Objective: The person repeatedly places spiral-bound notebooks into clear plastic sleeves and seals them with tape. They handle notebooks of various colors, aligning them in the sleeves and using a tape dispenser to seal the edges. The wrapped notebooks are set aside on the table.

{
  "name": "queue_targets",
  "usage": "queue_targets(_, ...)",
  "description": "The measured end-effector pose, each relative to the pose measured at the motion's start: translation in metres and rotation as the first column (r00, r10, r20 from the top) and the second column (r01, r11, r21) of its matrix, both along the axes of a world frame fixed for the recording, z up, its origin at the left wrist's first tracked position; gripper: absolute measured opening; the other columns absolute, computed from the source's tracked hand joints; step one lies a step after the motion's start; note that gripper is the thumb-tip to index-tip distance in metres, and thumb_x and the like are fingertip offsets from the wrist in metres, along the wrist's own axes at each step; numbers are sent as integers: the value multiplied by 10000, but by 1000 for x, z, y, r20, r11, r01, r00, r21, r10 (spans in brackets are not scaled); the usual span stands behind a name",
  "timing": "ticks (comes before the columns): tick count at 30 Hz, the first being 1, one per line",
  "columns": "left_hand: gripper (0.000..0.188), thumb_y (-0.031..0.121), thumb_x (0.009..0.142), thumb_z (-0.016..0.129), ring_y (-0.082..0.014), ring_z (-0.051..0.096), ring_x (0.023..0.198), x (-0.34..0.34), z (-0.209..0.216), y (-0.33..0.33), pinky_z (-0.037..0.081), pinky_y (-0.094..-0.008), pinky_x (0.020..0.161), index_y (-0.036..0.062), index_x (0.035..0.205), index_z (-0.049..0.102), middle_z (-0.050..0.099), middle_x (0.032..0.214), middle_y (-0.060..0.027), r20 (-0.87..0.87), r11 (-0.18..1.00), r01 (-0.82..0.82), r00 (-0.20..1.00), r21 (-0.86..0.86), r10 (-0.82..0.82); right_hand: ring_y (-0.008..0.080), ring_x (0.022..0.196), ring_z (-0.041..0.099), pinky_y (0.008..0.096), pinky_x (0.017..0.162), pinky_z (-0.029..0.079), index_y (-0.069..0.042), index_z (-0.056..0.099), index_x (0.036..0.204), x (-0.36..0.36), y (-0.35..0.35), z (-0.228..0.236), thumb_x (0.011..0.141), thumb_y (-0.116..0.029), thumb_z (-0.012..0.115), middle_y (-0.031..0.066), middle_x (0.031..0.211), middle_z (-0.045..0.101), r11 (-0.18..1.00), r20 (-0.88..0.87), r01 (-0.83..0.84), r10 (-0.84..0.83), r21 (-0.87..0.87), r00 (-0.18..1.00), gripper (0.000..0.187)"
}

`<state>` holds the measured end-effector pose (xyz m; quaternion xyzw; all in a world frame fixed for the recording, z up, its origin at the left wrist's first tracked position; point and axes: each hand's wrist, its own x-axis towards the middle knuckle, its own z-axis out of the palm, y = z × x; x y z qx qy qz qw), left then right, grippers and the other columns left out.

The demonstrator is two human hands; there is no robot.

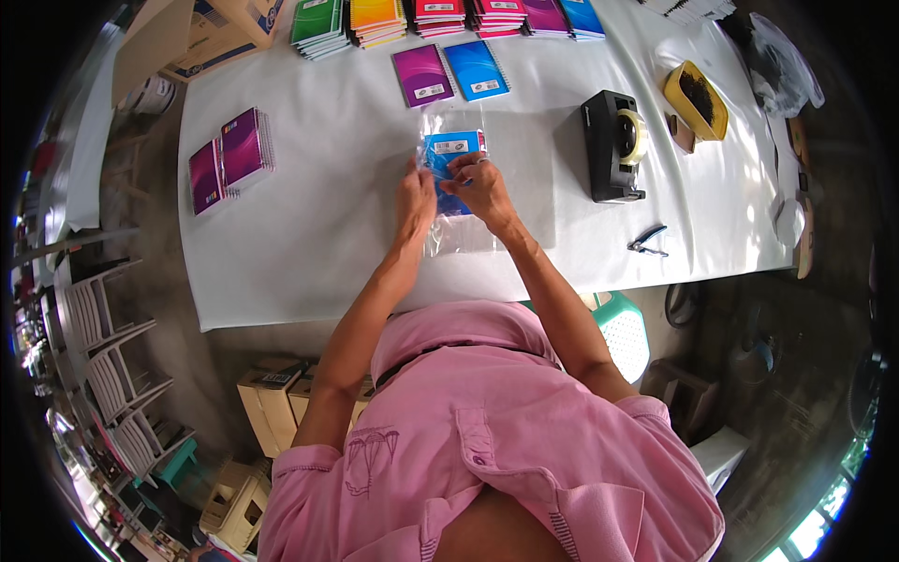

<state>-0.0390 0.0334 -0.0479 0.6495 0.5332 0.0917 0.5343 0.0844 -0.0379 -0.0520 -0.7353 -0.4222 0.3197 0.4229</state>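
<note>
A blue notebook [449, 141] lies inside a clear plastic bag [438, 242] at the middle of the table, a thin pink edge showing at its right. My left hand [416, 199] grips the bag's left edge, with its fingertips partly hidden behind the plastic. Over the notebook, the fingers of my right hand [481, 193] are bent and pinched on the plastic. Just beyond the bag lie a purple notebook [423, 75] and another blue notebook [478, 70], side by side.
Stacks of coloured notebooks [376, 21] line the far edge. Wrapped purple notebooks [245, 150] lie at the left, near a cardboard box [220, 37]. To the right are a black tape dispenser [604, 150], small pliers [648, 242] and a yellow container [698, 101] with dark contents.
</note>
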Motion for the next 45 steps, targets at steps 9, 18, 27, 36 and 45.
queue_targets(9, 732, 223, 780, 711, -324, 187, 1426, 5, 86, 56, 194, -475, 1153, 123, 1427, 383, 352, 1488, -98, -392, 217, 610, 701, 762, -596, 175, 795, 576, 311, 704, 450, -10, 667, 849, 4, -3, 17, 783, -158, 751, 73, 891, 617, 998, 21, -51, 50, 35, 999, 182)
queue_targets(18, 394, 190, 790, 649, -284, 379, 1344, 31, 39, 96, 199, -575, 1141, 250, 1180, 655, 576, 1298, 74, -647, -264, 706, 351, 658, -677, 242, 868, 623, 336, 754, 502, -14, 668, 959, 9, -18, 28, 929, -192, 592, 95, 1043, 644, 971, 100, -135, 117, 195, 988, 195)
queue_targets(27, 466, 267, 716, 732, -296, 404, 1321, 27, 26, 88, 244, -580, 1126, 275, 1175, 655, 576, 1286, 100, -497, -233, 496, 506, 837, -705, 209, 1188, 528, 480, 1042, 346, -67, 666, 1047, 23, -48, 12, 813, -25, 631, 17, 1254, 593, 941, 546, -291, 154, 174, 824, 240)
queue_targets(36, 448, 241, 704, 738, -297, 390, 1333, 41, 21, 84, 263, -603, 1103, 249, 1147, 675, 574, 1288, 96, -502, -260, 482, 486, 837, -715, 133, 1254, 480, 527, 1107, 267, -171, 655, 1126, 33, -44, 12, 796, -83, 667, -93, 1241, 596, 931, 640, -361, 308, -50, 704, 341)
queue_targets(45, 423, 207, 696, 726, -311, 296, 1389, 52, 12, 82, 267, -625, 1075, 294, 1109, 698, 518, 1367, 80, -454, -100, 576, 511, 811, -730, 143, 1285, 451, 537, 1126, 238, -171, 626, 1181, 34, -49, 6, 822, -85, 648, -81, 1309, 549, 923, 624, -381, 324, -46, 711, 370)
